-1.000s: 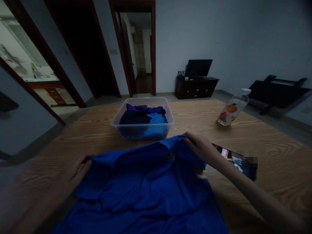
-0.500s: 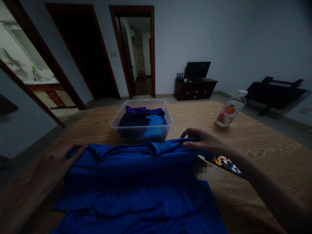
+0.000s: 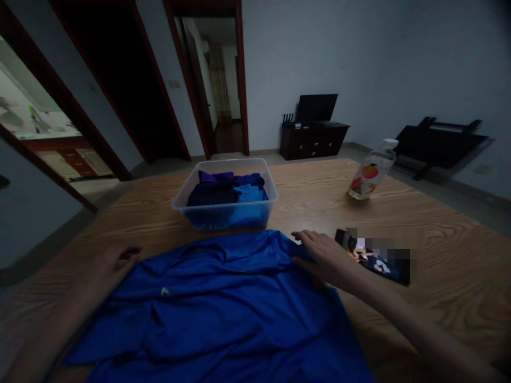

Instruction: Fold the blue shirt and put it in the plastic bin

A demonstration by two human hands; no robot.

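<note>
A blue shirt [image 3: 223, 314] lies spread and wrinkled over the near part of the wooden table, with a small white mark on its left side. My right hand [image 3: 323, 260] rests at the shirt's upper right edge, thumb and fingers apart. Beside the upper left corner is my left hand [image 3: 117, 266], somewhat blurred, its fingers loosely bent with a gap to the thumb and no cloth seen in them. Just beyond the shirt stands a clear plastic box [image 3: 223, 207] holding folded dark, purple and blue clothes [image 3: 213, 192].
A phone [image 3: 375, 260] with a lit, partly pixelated screen lies right of my right hand. Farther back on the wooden table [image 3: 439, 234] stands a clear bottle [image 3: 371, 170] with a fruit label and white cap. Across the room is a low cabinet [image 3: 313, 141] with a screen.
Both hands have let go of the shirt's raised far edge, and the cloth has dropped flatter onto the table. The view has shifted slightly, and more of the phone shows.
</note>
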